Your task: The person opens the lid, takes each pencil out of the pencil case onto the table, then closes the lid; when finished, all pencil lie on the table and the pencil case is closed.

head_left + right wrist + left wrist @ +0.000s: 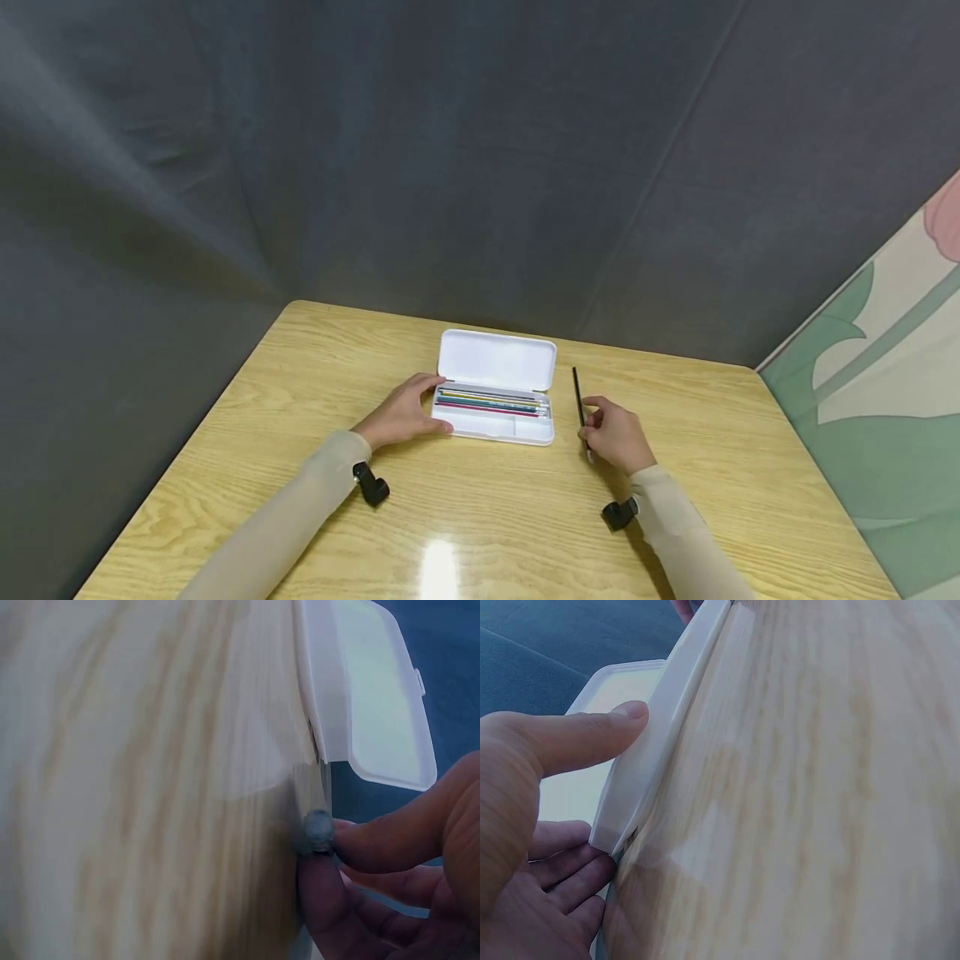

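Your right grip [617, 435] pinches 1 slim black pencil [577, 388], toward the surface [510, 508]'s far edge; your left grip [403, 414] clasps the open white rectangular case [497, 360]'s left end. The pencil's probably light, stiff, snappable: hold it mid-shaft.

The right wrist view blurs what may be the eraser [319, 823] of the slim black pencil [578, 393], hiding its shaft, and crops the rectangular white plastic case [328, 682].

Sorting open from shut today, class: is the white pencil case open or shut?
Open: the pencil case has its lid raised, pencils showing inside.
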